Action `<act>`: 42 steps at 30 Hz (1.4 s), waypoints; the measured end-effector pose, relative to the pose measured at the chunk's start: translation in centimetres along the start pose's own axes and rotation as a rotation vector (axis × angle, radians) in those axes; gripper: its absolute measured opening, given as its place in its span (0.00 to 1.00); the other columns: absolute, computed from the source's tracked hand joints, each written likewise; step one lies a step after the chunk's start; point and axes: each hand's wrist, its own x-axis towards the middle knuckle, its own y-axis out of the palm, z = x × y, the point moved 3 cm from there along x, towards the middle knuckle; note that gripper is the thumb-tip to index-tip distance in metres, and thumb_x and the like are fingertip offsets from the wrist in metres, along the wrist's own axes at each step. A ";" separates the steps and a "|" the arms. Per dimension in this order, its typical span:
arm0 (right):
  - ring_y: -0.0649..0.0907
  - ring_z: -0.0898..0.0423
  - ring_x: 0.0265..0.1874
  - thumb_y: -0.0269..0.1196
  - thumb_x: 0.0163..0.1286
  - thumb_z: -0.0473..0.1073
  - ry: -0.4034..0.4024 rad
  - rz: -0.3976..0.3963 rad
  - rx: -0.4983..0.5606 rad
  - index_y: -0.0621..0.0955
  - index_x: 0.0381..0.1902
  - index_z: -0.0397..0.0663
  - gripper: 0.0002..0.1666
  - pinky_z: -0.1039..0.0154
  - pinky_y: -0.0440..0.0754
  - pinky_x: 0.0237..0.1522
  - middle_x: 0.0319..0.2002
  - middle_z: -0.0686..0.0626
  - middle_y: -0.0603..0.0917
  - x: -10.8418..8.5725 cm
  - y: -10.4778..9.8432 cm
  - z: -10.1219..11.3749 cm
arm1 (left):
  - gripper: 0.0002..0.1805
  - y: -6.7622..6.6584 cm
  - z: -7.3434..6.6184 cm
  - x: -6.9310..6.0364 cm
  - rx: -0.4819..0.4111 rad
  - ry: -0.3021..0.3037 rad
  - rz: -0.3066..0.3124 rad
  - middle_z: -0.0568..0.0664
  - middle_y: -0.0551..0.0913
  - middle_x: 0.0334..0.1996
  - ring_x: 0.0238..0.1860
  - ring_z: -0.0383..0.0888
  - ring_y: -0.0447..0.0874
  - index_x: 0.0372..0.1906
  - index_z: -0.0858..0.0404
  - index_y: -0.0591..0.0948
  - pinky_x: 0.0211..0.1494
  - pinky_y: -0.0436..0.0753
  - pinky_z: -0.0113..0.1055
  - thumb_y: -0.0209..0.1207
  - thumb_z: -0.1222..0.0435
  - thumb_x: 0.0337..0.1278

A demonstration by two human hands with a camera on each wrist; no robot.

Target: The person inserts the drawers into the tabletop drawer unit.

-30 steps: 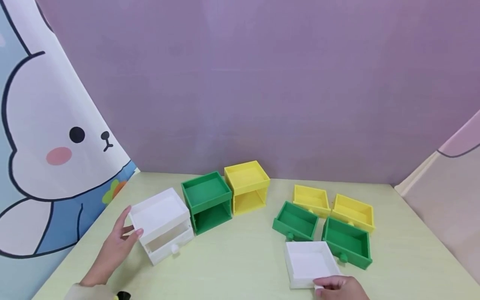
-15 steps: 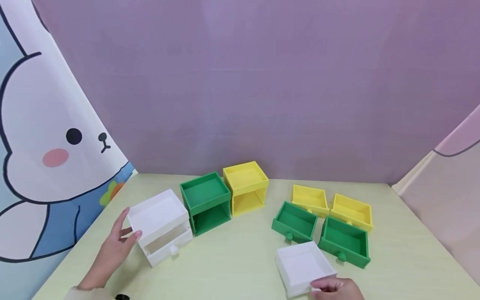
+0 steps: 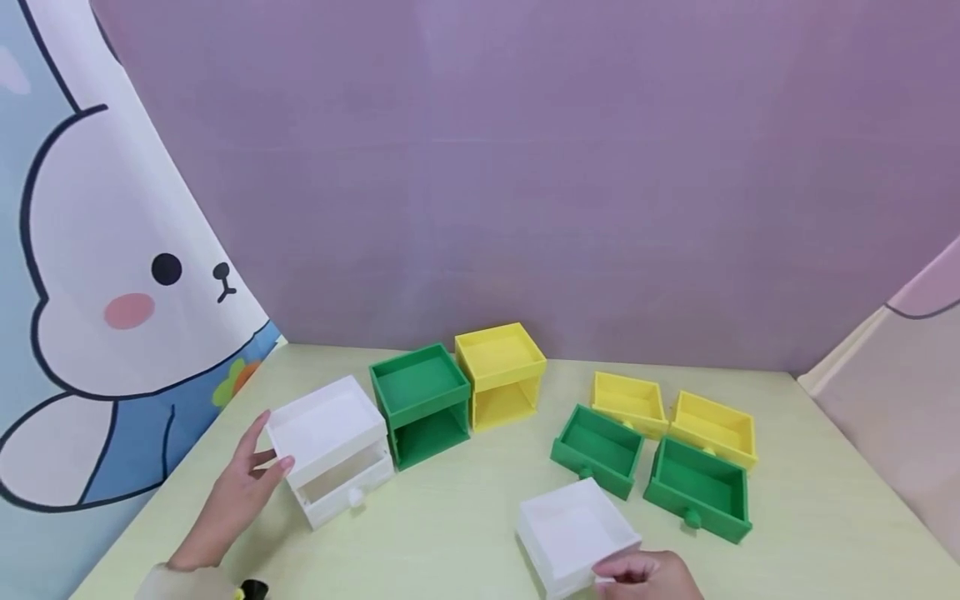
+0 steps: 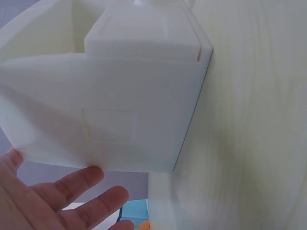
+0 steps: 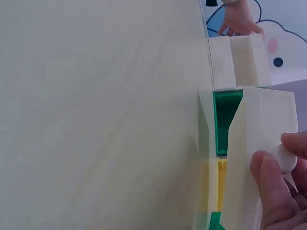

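Observation:
My left hand holds the left side of a white mini drawer cabinet, thumb toward the front and fingers at the back edge. Its lower slot contains a white drawer with a round knob; the upper slot is open. In the left wrist view, fingertips touch the back edge of the cabinet's side panel. A second white drawer is in my right hand, which pinches its round knob. In the right wrist view this drawer appears raised off the table.
Right of the white cabinet stand a green cabinet and a yellow cabinet, both without drawers. Two green drawers and two yellow drawers lie on the table's right side. A purple backdrop closes off the back.
My right hand has carried the white drawer leftward, away from the green drawers, and the drawer has turned. The left hand stays on the white cabinet. The head view shifts slightly.

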 end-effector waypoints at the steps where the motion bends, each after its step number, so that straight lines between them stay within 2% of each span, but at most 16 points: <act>1: 0.78 0.57 0.27 0.71 0.55 0.39 -0.003 -0.007 -0.007 0.87 0.37 0.34 0.14 0.65 0.78 0.28 0.27 0.49 0.85 0.0 0.3 0.3 | 0.47 0.0 -0.1 0.1 0.001 -0.003 0.005 0.79 0.53 0.66 0.59 0.74 0.64 0.76 0.58 0.32 0.53 0.73 0.61 0.50 0.50 0.70; 7: 0.77 0.56 0.29 0.70 0.56 0.37 -0.059 -0.044 -0.074 0.88 0.34 0.39 0.08 0.65 0.77 0.30 0.31 0.48 0.86 0.5 1.5 2.0 | 0.47 0.3 -0.3 0.2 -0.001 -0.020 0.015 0.78 0.53 0.67 0.61 0.73 0.64 0.76 0.57 0.32 0.54 0.73 0.60 0.50 0.50 0.70; 13: 0.79 0.58 0.30 0.69 0.55 0.35 -0.200 -0.012 -0.051 0.87 0.33 0.36 0.08 0.67 0.78 0.31 0.31 0.48 0.86 1.3 2.4 3.2 | 0.46 0.0 -0.4 0.1 0.004 -0.009 0.008 0.79 0.54 0.66 0.60 0.73 0.64 0.76 0.58 0.32 0.53 0.73 0.61 0.49 0.50 0.70; 20: 0.78 0.67 0.26 0.69 0.53 0.31 -0.342 -0.036 -0.026 0.87 0.30 0.35 0.05 0.71 0.78 0.30 0.28 0.47 0.86 2.2 4.2 4.9 | 0.47 -0.2 -0.4 0.0 0.019 -0.004 0.001 0.79 0.52 0.67 0.59 0.74 0.65 0.76 0.58 0.32 0.52 0.74 0.60 0.49 0.50 0.70; 26: 0.78 0.67 0.25 0.68 0.51 0.30 -0.377 -0.066 -0.026 0.88 0.29 0.38 0.05 0.71 0.77 0.29 0.28 0.49 0.87 3.1 5.9 5.9 | 0.47 -0.4 -0.4 0.2 0.008 0.008 0.003 0.78 0.55 0.66 0.57 0.72 0.68 0.76 0.59 0.33 0.49 0.77 0.57 0.51 0.50 0.69; 34: 0.78 0.67 0.25 0.67 0.52 0.28 -0.457 -0.028 0.027 0.87 0.28 0.35 0.05 0.71 0.77 0.30 0.27 0.47 0.87 4.1 8.5 6.9 | 0.48 -0.3 -0.2 0.2 -0.001 0.005 0.014 0.79 0.57 0.65 0.56 0.71 0.69 0.76 0.59 0.33 0.49 0.77 0.55 0.52 0.51 0.69; 42: 0.76 0.65 0.25 0.66 0.53 0.31 -0.429 0.013 0.016 0.87 0.29 0.37 0.05 0.72 0.76 0.30 0.26 0.48 0.86 4.7 11.0 8.1 | 0.47 -0.2 0.1 -0.1 -0.009 0.015 0.004 0.79 0.58 0.64 0.56 0.70 0.70 0.76 0.59 0.34 0.48 0.76 0.56 0.51 0.51 0.69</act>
